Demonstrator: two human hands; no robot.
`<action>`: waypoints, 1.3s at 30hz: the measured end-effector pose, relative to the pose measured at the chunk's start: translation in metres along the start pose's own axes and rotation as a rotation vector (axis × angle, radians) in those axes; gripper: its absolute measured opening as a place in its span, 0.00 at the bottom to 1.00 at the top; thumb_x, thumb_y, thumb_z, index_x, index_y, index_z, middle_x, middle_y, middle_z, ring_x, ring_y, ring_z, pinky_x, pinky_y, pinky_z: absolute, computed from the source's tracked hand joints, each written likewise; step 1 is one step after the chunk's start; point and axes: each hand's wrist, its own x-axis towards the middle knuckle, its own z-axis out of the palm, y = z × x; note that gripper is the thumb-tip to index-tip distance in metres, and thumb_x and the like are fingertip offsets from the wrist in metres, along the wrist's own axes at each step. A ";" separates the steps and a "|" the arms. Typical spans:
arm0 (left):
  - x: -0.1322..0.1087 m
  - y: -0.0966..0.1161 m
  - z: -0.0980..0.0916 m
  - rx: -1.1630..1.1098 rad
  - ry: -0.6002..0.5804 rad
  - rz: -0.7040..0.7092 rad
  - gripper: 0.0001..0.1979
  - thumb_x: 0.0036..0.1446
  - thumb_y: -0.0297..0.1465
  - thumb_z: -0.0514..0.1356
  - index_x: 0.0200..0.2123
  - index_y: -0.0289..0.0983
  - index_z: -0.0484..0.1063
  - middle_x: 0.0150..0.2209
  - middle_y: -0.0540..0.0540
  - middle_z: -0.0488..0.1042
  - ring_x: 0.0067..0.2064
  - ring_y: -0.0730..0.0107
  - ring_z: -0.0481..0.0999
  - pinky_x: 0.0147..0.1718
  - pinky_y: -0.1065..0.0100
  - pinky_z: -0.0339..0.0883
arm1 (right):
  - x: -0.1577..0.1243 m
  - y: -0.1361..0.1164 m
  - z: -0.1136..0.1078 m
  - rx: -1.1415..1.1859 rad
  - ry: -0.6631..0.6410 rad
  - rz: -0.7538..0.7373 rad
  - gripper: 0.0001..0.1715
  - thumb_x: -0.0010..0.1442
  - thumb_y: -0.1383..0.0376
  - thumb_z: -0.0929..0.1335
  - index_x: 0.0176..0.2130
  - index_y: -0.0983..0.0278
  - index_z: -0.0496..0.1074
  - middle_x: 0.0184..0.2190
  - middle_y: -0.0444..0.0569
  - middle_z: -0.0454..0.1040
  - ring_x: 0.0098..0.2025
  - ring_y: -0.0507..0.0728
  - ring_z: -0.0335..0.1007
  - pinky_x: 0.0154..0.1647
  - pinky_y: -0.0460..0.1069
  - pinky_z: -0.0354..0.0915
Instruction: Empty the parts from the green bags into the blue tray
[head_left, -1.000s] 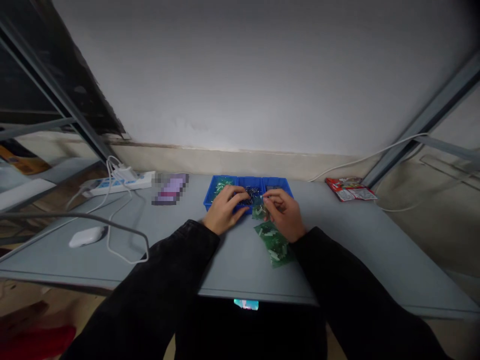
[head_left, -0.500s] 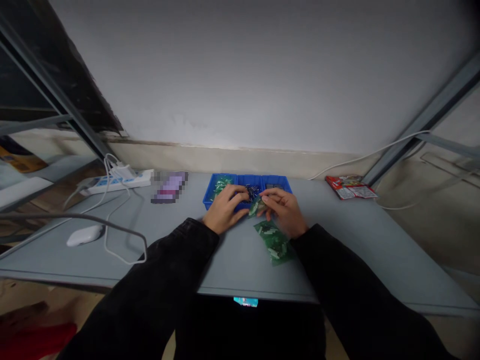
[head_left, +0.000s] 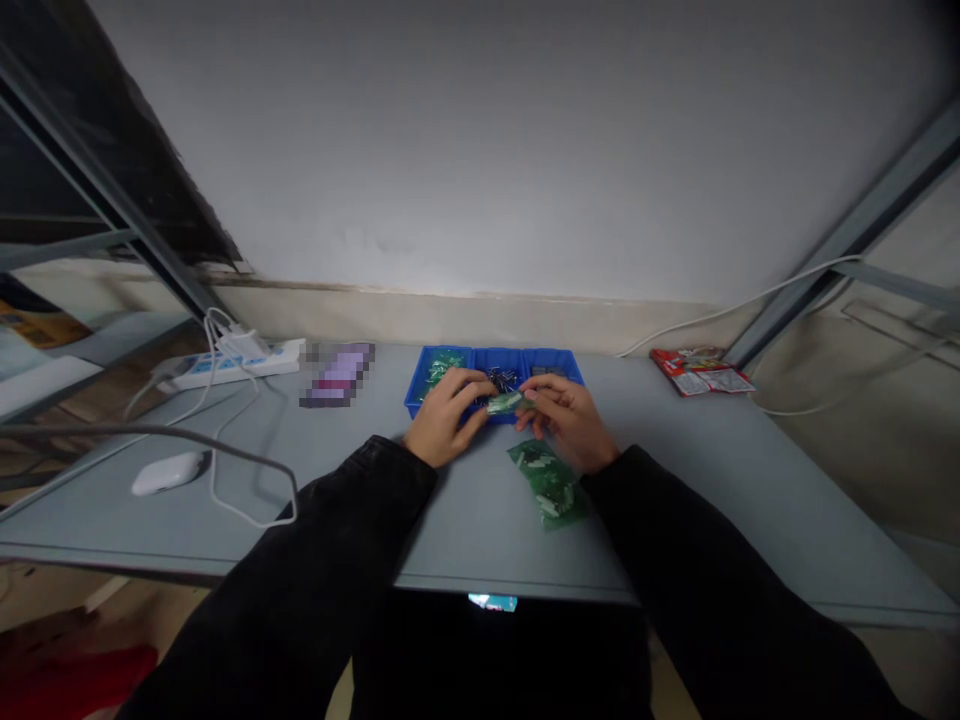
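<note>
In the head view, a small green plastic bag (head_left: 504, 403) is pinched in the fingers of my right hand (head_left: 568, 420), just over the front edge of the blue three-compartment tray (head_left: 415, 402). My left hand (head_left: 450, 412) is at the tray's front, its thumb and fingers apart around the bag's left end. Dark metal screw-like pieces (head_left: 504, 380) lie in the middle compartment, and green pieces (head_left: 444, 368) fill the left one. Dark items (head_left: 546, 371) in the right compartment are partly hidden by my right hand. A filled green bag (head_left: 549, 483) lies on the table below my right hand.
To the left are a white power strip (head_left: 225, 365) with plugged cables, a purple pixelated item (head_left: 339, 376) and a white rounded case (head_left: 169, 473). A red packet (head_left: 703, 372) lies at the back right. The wall stands close behind; metal posts rise at both sides.
The green bag in my right hand has tipped to lie more level and shifted slightly up over the tray's front edge. My left hand's fingers have moved slightly left.
</note>
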 end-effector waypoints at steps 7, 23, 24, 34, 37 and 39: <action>0.000 0.001 0.000 -0.016 0.031 -0.042 0.09 0.71 0.30 0.57 0.52 0.38 0.71 0.50 0.41 0.74 0.51 0.57 0.73 0.53 0.51 0.69 | -0.001 -0.001 -0.001 0.024 -0.037 0.029 0.18 0.59 0.55 0.75 0.42 0.64 0.75 0.31 0.49 0.81 0.28 0.55 0.80 0.22 0.45 0.66; 0.002 0.002 0.000 -0.043 0.019 -0.054 0.07 0.71 0.31 0.56 0.49 0.38 0.71 0.45 0.42 0.76 0.47 0.58 0.73 0.50 0.53 0.69 | -0.003 -0.004 0.000 0.010 -0.070 0.018 0.19 0.55 0.58 0.77 0.43 0.63 0.74 0.35 0.48 0.80 0.29 0.55 0.78 0.22 0.46 0.65; 0.002 0.002 0.000 -0.044 0.018 -0.054 0.07 0.71 0.32 0.56 0.49 0.38 0.71 0.45 0.42 0.76 0.48 0.58 0.74 0.50 0.52 0.69 | -0.002 -0.003 0.000 0.003 -0.072 0.014 0.19 0.55 0.58 0.77 0.43 0.63 0.74 0.34 0.47 0.80 0.29 0.54 0.78 0.22 0.46 0.66; 0.002 0.003 0.000 -0.046 0.042 -0.051 0.07 0.71 0.31 0.59 0.49 0.37 0.72 0.44 0.42 0.77 0.45 0.61 0.75 0.48 0.56 0.71 | -0.002 0.003 -0.004 -0.011 -0.097 -0.019 0.16 0.60 0.56 0.76 0.40 0.63 0.72 0.30 0.45 0.79 0.25 0.52 0.76 0.20 0.45 0.64; 0.001 0.001 0.001 -0.043 0.048 -0.059 0.08 0.71 0.32 0.59 0.50 0.37 0.73 0.43 0.43 0.77 0.44 0.62 0.74 0.47 0.56 0.71 | -0.002 0.004 -0.004 -0.015 -0.108 -0.021 0.16 0.60 0.56 0.76 0.38 0.63 0.71 0.29 0.44 0.79 0.24 0.52 0.75 0.20 0.45 0.64; 0.001 0.001 0.001 -0.042 0.051 -0.066 0.09 0.71 0.33 0.59 0.50 0.37 0.73 0.43 0.43 0.77 0.42 0.63 0.74 0.46 0.57 0.71 | -0.002 0.003 -0.004 -0.023 -0.111 -0.011 0.16 0.60 0.55 0.76 0.37 0.62 0.70 0.28 0.44 0.78 0.23 0.51 0.75 0.19 0.44 0.63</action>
